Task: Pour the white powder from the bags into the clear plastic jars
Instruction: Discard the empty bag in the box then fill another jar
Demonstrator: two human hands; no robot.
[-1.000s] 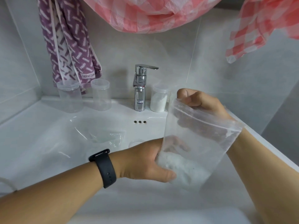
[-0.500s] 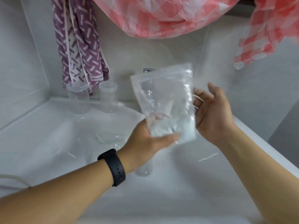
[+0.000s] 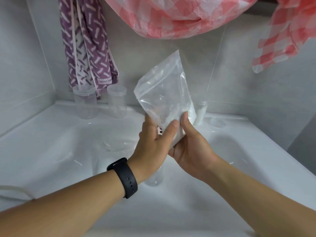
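A clear zip bag (image 3: 164,93) with white powder in its lower corner stands upright above the sink, its zip edge pointing up. My left hand (image 3: 153,142), with a black watch on the wrist, grips the bag's bottom from the left. My right hand (image 3: 189,147) holds the same bottom corner from the right, thumb on the powder. Two empty clear jars (image 3: 84,103) (image 3: 116,102) stand on the back ledge at the left. A jar holding white powder (image 3: 201,113) peeks out behind the bag. Another clear jar (image 3: 153,178) sits in the basin under my left wrist.
The white sink basin (image 3: 59,151) fills the lower view. A purple patterned towel (image 3: 87,48) hangs at the back left. Pink checked cloths (image 3: 179,14) hang overhead. An empty clear bag (image 3: 118,142) lies in the basin. The tap is hidden behind the bag.
The bag has been lifted from low over the basin and turned upright. My right hand let go of its top, hung open, and now holds the bottom corner beside my left hand.
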